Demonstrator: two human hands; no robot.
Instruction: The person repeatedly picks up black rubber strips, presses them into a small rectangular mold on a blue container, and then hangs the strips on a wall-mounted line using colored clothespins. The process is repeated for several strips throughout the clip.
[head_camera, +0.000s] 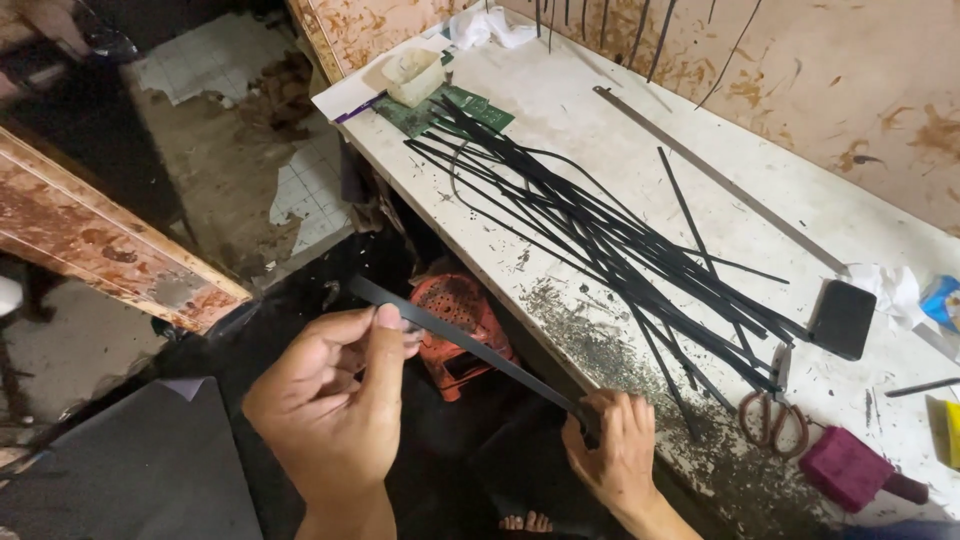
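A: Starting at the left — the left hand (335, 400) has its fingers pinched tight on a long black strip (470, 345), thumb on top, close to the strip's far-left end.

B: And the other end?

A: It slants down to the right hand (612, 455), whose fingers are curled round it in a closed grip. Held at two points like that, the strip looks taut and straight, in the air just off the near edge of the table (600, 110), above an orange basket (455, 325) on the floor.

B: What's on the table itself?

A: At the far left a small pale tub (413, 75) sits by a green board (455, 108). Then a big loose bundle of black strips (600, 235), fanned out flat, probably so each one can be picked singly. Dark shavings lie thick along the near edge. Further right — a long metal ruler (715, 175) lies by the wall, then scissors (772, 415), a black block (842, 318) and a maroon pad (848, 468), all close to the right hand's side.
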